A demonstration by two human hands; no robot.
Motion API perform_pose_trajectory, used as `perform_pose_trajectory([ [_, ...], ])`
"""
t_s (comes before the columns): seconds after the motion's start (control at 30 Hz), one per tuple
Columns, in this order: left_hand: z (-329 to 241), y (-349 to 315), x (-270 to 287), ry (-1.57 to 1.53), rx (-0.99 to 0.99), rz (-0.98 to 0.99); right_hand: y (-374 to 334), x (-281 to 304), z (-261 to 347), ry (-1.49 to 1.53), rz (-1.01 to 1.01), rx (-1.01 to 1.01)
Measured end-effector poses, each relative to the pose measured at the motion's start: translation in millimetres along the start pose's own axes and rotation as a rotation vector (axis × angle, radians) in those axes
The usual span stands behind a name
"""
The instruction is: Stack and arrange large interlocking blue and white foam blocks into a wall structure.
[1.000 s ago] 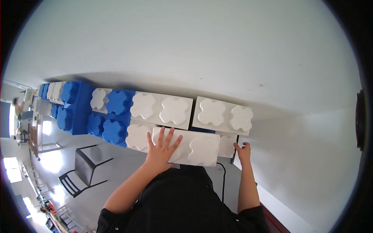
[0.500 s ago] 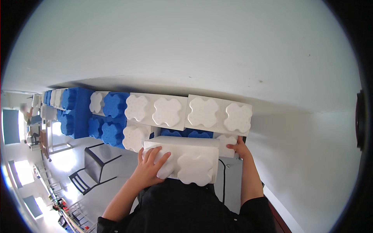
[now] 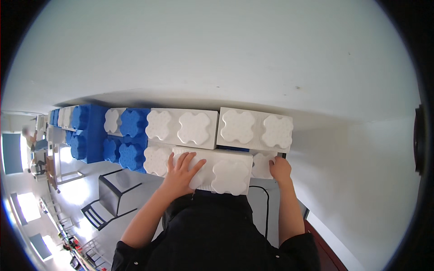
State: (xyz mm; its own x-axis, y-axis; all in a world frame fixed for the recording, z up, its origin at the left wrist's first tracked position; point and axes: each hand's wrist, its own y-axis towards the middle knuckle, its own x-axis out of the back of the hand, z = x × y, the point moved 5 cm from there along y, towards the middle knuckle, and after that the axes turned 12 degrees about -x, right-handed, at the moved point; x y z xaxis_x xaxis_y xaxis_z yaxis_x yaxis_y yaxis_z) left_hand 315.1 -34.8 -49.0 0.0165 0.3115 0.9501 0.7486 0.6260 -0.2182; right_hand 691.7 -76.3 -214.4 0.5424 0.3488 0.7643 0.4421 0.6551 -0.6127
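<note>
A large white toy building block [image 3: 229,177] with clover-shaped knobs lies across the near row of a block wall, its front edge close to my black top. My left hand [image 3: 178,178] grips its left part, fingers spread over the knob and thumb at the near edge. To the right, a lower white block end [image 3: 261,165] shows one knob. My right hand [image 3: 281,171] is at that end, fingers curled in against the knob's right side; the fingertips are partly hidden. Behind, a white block [image 3: 256,128] forms the far row's right end.
The wall continues left with another white block [image 3: 181,128] and several blue blocks [image 3: 132,151]. A white room wall [image 3: 217,54] runs behind it. A dark chair [image 3: 109,196] stands at left, and a black cable [image 3: 267,203] hangs near my front. A person [image 3: 30,140] is far left.
The white block in my left hand has moved away from me and tipped flatter, covering most of the blue knobs that showed before. My right hand's fingers have curled in more at the lower block's end.
</note>
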Motion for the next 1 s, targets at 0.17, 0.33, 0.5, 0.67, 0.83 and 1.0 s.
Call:
perform_pose_trajectory([
  [0.17,6.1,4.3,0.1,-0.047,-0.074,0.027,-60.9,11.8,36.3,0.381,-0.391,0.242],
  [0.33,10.9,-1.2,-4.1,-0.047,-0.086,-0.006,-79.2,51.1,76.8,0.417,-0.329,0.312],
  [0.5,-3.7,-6.1,-7.7,0.031,-0.084,-0.095,-76.9,106.1,182.6,0.096,-0.496,0.657],
  [0.67,-9.9,-13.8,-14.1,0.047,-0.177,-0.095,-38.4,83.5,226.2,-0.292,-0.218,0.482],
  [0.83,-10.7,-19.8,-15.6,0.005,-0.154,-0.169,-46.2,79.4,230.2,-0.411,-0.001,0.469],
  [1.0,-9.1,-17.7,-17.1,0.002,-0.164,-0.182,-55.9,73.8,224.6,-0.447,-0.029,0.560],
])
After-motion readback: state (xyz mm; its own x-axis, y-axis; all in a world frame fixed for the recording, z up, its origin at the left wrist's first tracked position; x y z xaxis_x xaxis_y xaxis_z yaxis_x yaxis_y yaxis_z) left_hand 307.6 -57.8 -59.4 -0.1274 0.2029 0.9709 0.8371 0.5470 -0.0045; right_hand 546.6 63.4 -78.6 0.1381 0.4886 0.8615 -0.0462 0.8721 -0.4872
